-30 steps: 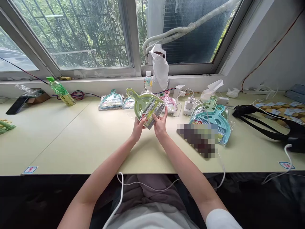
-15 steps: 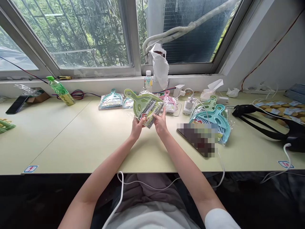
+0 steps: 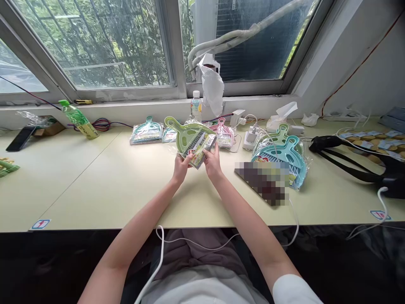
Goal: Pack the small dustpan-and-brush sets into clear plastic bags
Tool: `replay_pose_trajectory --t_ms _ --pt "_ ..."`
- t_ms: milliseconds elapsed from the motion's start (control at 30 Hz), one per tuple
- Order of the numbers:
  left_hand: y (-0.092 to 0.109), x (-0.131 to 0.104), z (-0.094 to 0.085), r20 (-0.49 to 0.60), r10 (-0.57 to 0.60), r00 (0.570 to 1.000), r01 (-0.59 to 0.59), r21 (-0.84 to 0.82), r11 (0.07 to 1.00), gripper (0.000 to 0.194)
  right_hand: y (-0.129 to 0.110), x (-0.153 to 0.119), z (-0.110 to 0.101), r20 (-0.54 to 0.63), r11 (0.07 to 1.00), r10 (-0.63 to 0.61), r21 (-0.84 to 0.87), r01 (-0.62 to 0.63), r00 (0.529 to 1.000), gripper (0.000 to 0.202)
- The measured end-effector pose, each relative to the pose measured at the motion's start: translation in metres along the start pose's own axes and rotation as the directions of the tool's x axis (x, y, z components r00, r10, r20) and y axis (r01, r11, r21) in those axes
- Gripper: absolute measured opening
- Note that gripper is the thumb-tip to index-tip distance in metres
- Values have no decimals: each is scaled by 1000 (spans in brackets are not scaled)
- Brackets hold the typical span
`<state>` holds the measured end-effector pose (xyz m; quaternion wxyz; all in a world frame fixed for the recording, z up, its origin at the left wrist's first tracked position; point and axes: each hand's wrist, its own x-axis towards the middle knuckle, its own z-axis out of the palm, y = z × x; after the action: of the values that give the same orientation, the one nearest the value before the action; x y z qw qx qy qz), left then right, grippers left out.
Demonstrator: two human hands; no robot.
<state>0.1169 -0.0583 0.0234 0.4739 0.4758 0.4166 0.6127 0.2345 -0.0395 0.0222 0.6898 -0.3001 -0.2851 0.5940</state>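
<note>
A green dustpan set (image 3: 189, 137) in clear wrap, with a printed label, is held tilted above the middle of the table. My left hand (image 3: 181, 167) grips its lower left edge, and my right hand (image 3: 212, 162) pinches the lower right side. Behind it lie a wrapped blue set (image 3: 147, 131) to the left and a wrapped pink set (image 3: 224, 134) to the right. On the right side, a wrapped blue dustpan (image 3: 284, 156) overlaps a green dustpan (image 3: 280, 136).
A dark phone-like slab (image 3: 264, 185), partly pixelated, lies right of my hands. A power strip (image 3: 251, 138), cables and tissues sit behind. Black straps (image 3: 351, 164) lie far right. A green bottle (image 3: 79, 120) leans at the left; a clear bottle (image 3: 196, 107) stands by the window.
The view has shifted slightly. Both hands keep their hold on the green set, which has barely moved.
</note>
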Motion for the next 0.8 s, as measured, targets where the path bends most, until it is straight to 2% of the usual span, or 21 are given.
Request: replay_pose_trajectory --t_ms 200,367,633,800 --pt "1 0 0 55 1 998 -3 36 999 59 -3 -2 2 -44 1000 10 24 -9 999 92" --pt "-1 2 -1 46 -32 998 31 22 999 61 0 -1 3 -63 1000 -4 0 4 998 87" --pt "3 -1 1 113 -32 993 33 -5 999 58 -1 7 -2 29 998 -20 -62 21 999 81" --pt "3 -3 2 118 -25 993 26 -8 1000 59 -8 7 -3 70 997 -22 -79 28 997 81"
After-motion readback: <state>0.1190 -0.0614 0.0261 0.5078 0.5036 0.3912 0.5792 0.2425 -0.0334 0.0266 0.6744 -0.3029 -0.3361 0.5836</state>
